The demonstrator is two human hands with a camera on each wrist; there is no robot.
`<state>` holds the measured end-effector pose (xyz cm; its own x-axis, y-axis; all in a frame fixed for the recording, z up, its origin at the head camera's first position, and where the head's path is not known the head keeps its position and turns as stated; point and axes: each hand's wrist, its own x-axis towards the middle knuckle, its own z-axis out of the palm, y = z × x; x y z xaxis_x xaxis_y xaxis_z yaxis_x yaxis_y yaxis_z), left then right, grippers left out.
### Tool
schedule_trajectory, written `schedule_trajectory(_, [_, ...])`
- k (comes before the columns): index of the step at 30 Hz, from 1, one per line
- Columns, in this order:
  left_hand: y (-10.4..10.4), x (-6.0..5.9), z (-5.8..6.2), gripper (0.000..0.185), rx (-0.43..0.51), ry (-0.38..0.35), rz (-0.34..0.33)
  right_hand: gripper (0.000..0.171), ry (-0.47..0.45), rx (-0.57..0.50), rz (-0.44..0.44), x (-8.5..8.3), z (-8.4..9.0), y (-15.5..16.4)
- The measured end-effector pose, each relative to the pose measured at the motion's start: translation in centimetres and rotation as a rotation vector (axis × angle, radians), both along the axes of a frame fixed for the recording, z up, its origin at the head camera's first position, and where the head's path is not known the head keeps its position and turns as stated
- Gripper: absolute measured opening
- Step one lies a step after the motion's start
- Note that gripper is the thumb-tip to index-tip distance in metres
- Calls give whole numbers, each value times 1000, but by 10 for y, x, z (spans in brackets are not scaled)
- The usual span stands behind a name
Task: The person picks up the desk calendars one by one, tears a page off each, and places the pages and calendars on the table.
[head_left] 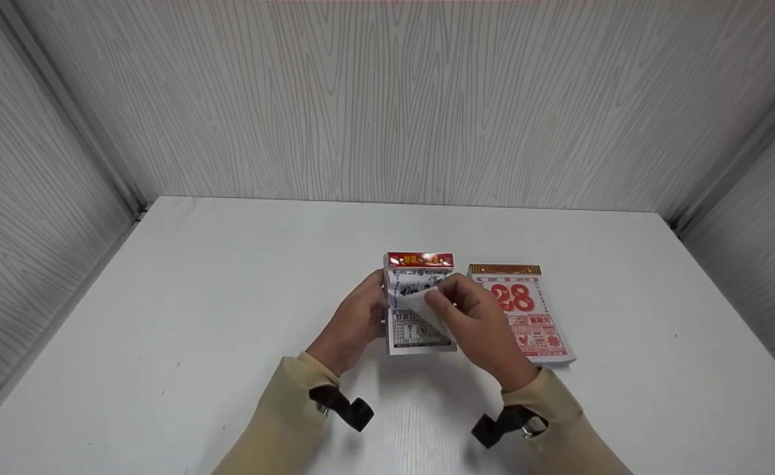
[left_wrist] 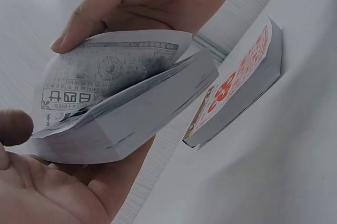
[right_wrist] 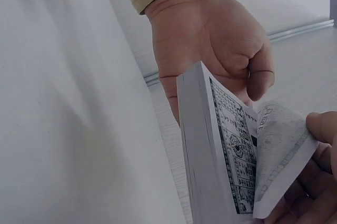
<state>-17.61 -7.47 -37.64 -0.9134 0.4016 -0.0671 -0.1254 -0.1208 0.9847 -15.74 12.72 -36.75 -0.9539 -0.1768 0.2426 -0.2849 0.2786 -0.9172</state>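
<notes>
In the head view, the left grip (head_left: 356,322) is curled round the left edge of the red-topped calendar (head_left: 408,331), which is in front of the person near the middle of the counter (head_left: 262,284), while the right grip (head_left: 485,328) pinches the lower part of the lifted sheet (head_left: 429,311); a firm left hold and a slow, even pull towards the header would suit this best. The second calendar (head_left: 527,323), with a red 28, lies just to the right on the white counter, whose surface bears a few small dark specks; behind stands a grey wood-grained back panel (head_left: 387,99), with side panels (head_left: 21,178) of like grain. In the left wrist view, the left palm supports the pad from below and the sheet arches away from the stack, so keeping that curve gentle should spare the paper a crease. In the right wrist view, thumb and fingers pinch the sheet's edge; it looks like a single leaf, though blur leaves that unsure, and separating just one seems worth checking before drawing it further.
</notes>
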Motion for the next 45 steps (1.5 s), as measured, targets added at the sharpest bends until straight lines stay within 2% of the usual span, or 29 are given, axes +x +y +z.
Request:
schedule_trajectory(4, [2, 0, -1, 65, -55, 16, 11, 10, 45, -38, -11, 1, 1, -1])
schedule_trajectory(8, [3, 0, -2, 57, -106, 7, 60, 8, 129, 19, -4, 3, 1, -2])
schedule_trajectory(11, [3, -1, -4, 52, -115, -10, 94, 11, 235, 142, 33, 5, -1, -3])
schedule_trajectory(15, [3, -2, -5, 52, -112, -10, 114, 41, 426, 399, 79, 6, -7, -5])
schedule_trajectory(18, [4, -1, -4, 54, -115, 10, 113, 65, 550, 571, 59, 6, -11, -8])
schedule_trajectory(21, [6, 1, -3, 55, -116, 27, 110, 74, 614, 655, 15, 6, -14, -11])
schedule_trajectory(24, [7, 2, -3, 55, -117, 35, 109, 71, 631, 687, -39, 7, -15, -11])
schedule_trajectory(27, [9, 2, -3, 56, -126, 37, 114, 59, 641, 692, -66, 7, -14, -11])
schedule_trajectory(33, [9, 1, -4, 57, -142, 37, 131, 38, 662, 675, -65, 6, -11, -9])
schedule_trajectory(40, [6, 2, -3, 46, -96, 34, 140, 35, 657, 664, -76, 6, -10, -8])
schedule_trajectory(45, [7, 0, -5, 40, -118, 33, 188, 39, 621, 668, -103, 6, -10, -8])
